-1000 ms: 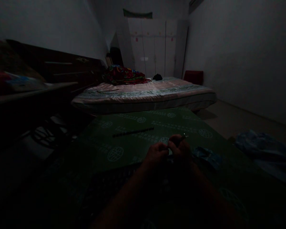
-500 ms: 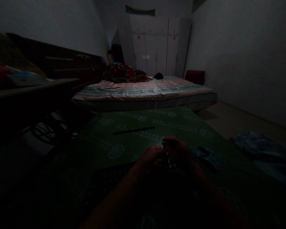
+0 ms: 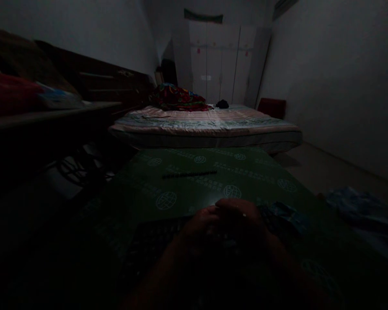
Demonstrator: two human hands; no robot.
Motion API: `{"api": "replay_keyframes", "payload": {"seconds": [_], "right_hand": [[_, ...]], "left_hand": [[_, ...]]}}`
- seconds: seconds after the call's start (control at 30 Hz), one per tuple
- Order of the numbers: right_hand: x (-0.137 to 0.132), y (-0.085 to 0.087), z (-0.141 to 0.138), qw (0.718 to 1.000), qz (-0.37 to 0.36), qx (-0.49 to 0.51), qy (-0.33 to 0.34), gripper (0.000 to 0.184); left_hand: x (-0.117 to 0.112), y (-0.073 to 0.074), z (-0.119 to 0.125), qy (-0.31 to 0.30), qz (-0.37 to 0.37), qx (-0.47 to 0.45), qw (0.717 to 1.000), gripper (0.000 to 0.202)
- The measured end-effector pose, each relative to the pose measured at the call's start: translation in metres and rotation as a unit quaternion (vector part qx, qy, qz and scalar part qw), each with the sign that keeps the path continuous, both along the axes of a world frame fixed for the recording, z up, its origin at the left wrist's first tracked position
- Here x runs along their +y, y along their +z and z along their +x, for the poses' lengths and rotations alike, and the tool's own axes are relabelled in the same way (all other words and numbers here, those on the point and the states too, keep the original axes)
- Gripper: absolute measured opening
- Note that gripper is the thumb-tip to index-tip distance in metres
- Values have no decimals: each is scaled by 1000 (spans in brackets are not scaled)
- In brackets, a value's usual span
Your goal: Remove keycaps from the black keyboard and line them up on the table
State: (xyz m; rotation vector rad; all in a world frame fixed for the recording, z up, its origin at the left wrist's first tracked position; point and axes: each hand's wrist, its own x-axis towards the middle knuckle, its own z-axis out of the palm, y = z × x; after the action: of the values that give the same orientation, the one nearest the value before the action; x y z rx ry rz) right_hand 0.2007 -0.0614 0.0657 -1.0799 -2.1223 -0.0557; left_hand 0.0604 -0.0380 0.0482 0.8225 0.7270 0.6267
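Very little light falls on my hands. My left hand (image 3: pixel 201 224) hovers over the dark keyboard (image 3: pixel 160 230), its fingers curled inward. Close against it, my right hand (image 3: pixel 241 219) has its fingers bent together and pointing left, the fingertips meeting near those of the left. Anything between the fingers is hidden in shadow. A small bright spot shows on the right hand. The keyboard's middle is covered by both hands. Beyond them, a long thin dark strip (image 3: pixel 189 174) lies on the green table (image 3: pixel 181 189).
A bluish crumpled cloth (image 3: pixel 289 217) lies on the table right of my hands. Past the far edge stands a bed (image 3: pixel 210 127) with a red patterned blanket (image 3: pixel 177 98). At left is a shelf (image 3: pixel 93 107); more cloth (image 3: pixel 358 211) lies at right.
Both hands have come down closer to the keyboard. The right hand's raised, pinched fingers are now lower and flatter. The whole view has shifted slightly, showing more of the left side.
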Motion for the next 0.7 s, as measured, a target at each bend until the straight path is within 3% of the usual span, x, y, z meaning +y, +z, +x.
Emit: {"api": "replay_keyframes", "payload": {"seconds": [0.1,0.23,0.47,0.7], "right_hand": [[-7,8,-2,997,71,-32,3,33],[-14,12,-4,989,128,-38,56,27],[-24,10,-17,986,146,-15,75,29],[-23,12,-29,983,156,-38,84,24]], "left_hand": [[-5,5,-3,-1,-1,-3,1000,11],[-10,9,-6,9,20,-15,1000,11],[-14,16,-12,29,53,-9,998,13],[-17,7,-15,86,50,-62,993,27]]}}
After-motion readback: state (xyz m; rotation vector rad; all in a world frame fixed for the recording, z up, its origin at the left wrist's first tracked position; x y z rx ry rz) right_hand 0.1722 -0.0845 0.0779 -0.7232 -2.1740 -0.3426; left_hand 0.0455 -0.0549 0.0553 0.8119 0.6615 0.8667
